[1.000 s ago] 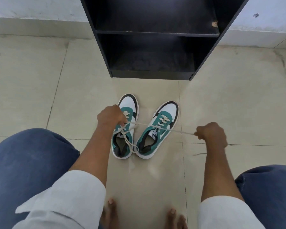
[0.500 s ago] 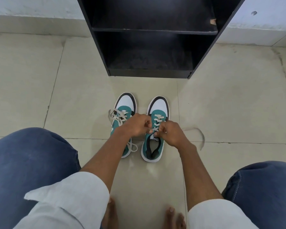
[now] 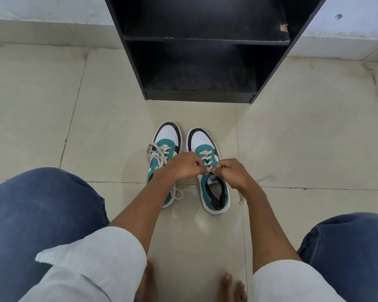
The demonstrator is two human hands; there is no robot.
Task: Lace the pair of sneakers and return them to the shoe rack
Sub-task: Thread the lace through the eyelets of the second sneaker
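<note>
Two sneakers are sitting side by side on the tiled floor (image 3: pixel 52 118) in front of you, toes aiming at the black shoe rack (image 3: pixel 205 92) and heels toward your knees, so each long axis is running straight away from you. You are bringing both hands together over the right sneaker (image 3: pixel 207 166), just above its tongue label. Your left hand (image 3: pixel 181 166) is curling its fingers into a pinch, and your right hand (image 3: pixel 231 173) is mirroring it; both are gripping the lace ends of that shoe where the fingertips are nearly meeting, though the exact crossing is hiding behind your knuckles. A short lace tail (image 3: pixel 241 198) is trailing on the floor beside your right wrist. Your left forearm is reaching across the left sneaker (image 3: pixel 165 144), whose laces are lying threaded but loose, loops spilling out at its left side and near the heel. Judging from this, you are working on the knot of the right shoe, and the left one is probably still waiting to be tied. The rack's bottom shelf is standing open straight ahead of the toes, so sliding both shoes forward along their own axis should be suiting either hand equally.
</note>
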